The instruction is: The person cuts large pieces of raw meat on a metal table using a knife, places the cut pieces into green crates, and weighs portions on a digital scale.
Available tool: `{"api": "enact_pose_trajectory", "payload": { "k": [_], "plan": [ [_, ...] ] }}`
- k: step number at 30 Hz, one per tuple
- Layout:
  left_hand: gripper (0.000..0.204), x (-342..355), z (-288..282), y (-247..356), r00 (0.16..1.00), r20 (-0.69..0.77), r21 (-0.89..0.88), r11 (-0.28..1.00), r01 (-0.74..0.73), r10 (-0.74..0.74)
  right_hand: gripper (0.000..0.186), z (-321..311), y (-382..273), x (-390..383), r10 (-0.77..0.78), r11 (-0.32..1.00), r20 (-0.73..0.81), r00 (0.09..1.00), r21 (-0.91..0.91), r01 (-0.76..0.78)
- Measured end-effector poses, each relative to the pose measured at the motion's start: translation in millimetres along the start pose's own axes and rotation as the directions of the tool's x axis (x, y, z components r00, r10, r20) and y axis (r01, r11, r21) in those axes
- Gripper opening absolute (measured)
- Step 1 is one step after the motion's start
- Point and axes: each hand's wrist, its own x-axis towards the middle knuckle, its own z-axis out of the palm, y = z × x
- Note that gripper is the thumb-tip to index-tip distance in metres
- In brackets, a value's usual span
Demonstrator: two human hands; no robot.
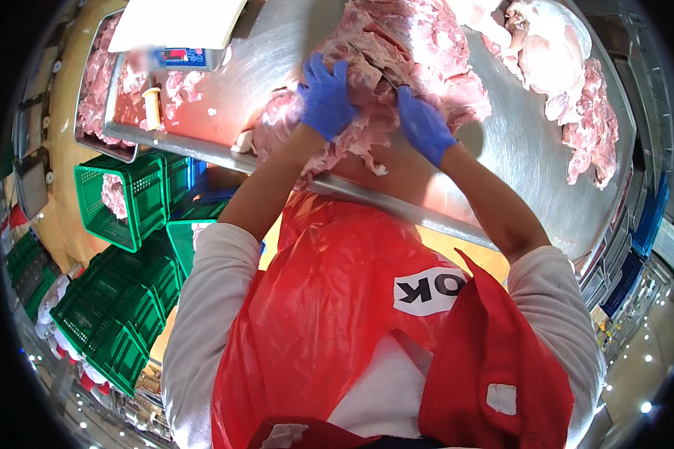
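Note:
A large piece of raw meat (445, 56) lies on the steel table in front of me, pale pink with white fat and a cut running through its middle. Blue-gloved, my left hand (326, 99) rests on the meat's left side with its fingers spread. My right hand (424, 127), in the same kind of glove, is closed round a knife (367, 55). The dark, narrow blade points up and left into the cut; the handle is mostly hidden in my grip. Ragged flaps of meat (277, 123) hang toward the table's near edge.
More meat pieces (550, 56) lie at the right on the steel table (517, 161). To the left are a scale (191, 58) under a white board (176, 22), a tan-handled tool (152, 108) and a meat-filled tray (90, 142). Green crates (120, 198) stand below the table's left edge.

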Motion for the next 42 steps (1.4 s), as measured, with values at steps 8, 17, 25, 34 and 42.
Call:
{"api": "enact_pose_trajectory", "payload": {
  "k": [8, 17, 25, 34, 42],
  "plan": [
    [0.070, 15, -28, -52, 0.995, 0.102, -0.134, 0.991, -0.006, 0.019, 0.030, -11, -20, -129, 0.175, 0.984, 0.142, 0.974, -0.066, -0.167],
    [0.045, 0, -28, -63, 0.983, -0.005, -0.140, 0.973, -0.183, 0.184, 0.027, -46, -110, 93, -0.074, 0.987, -0.016, 0.997, 0.139, 0.076],
    [0.041, -20, -45, -55, 0.995, -0.007, 0.207, 0.974, -0.094, 0.098, 0.017, -17, -99, 61, -0.152, 0.960, 0.109, 0.982, -0.219, 0.173],
    [0.034, -12, -36, -106, 0.947, -0.024, 0.092, 0.944, -0.318, 0.321, 0.025, 7, -64, -78, 0.174, 0.983, 0.157, 0.972, -0.091, -0.161],
    [0.029, -32, -47, -120, 0.839, 0.015, -0.015, 0.839, -0.544, 0.545, 0.025, 22, -125, 98, -0.002, 0.992, 0.096, 0.995, -0.129, 0.015]
  ]
}}
